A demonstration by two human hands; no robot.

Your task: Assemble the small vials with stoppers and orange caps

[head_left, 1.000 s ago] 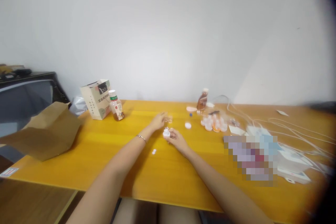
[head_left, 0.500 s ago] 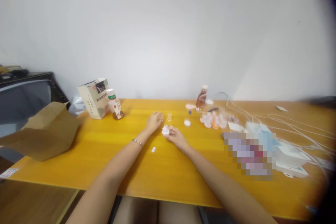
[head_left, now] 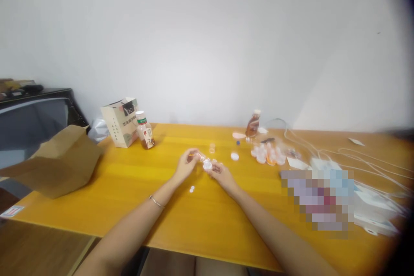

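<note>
My left hand [head_left: 185, 164] is closed around a small clear plastic cup [head_left: 200, 156], which is tilted toward my other hand. A thin orange streak shows at the fingers. My right hand [head_left: 224, 177] grips a small white round container [head_left: 207, 165]; its contents are too blurred to make out. The cup's mouth is close by this container, and I cannot tell whether they touch. Behind my hands stands another small clear cup [head_left: 212, 148]. Two small white discs [head_left: 192, 189] lie on the table in front, and a white round lid [head_left: 234, 156] lies to the right.
Left on the wooden table [head_left: 129, 198] are a brown paper bag [head_left: 67, 159], a printed carton bag [head_left: 119, 123] and a labelled bottle [head_left: 145, 131]. A brown bottle [head_left: 253, 124], a cluster of small cups [head_left: 268, 153], a blue cap [head_left: 238, 142] and white cables [head_left: 365, 155] are at right.
My left hand has lifted the clear cup from the table and brought it nearer, tilted toward the white container. My right hand still holds that container. The whole view has shifted slightly.
</note>
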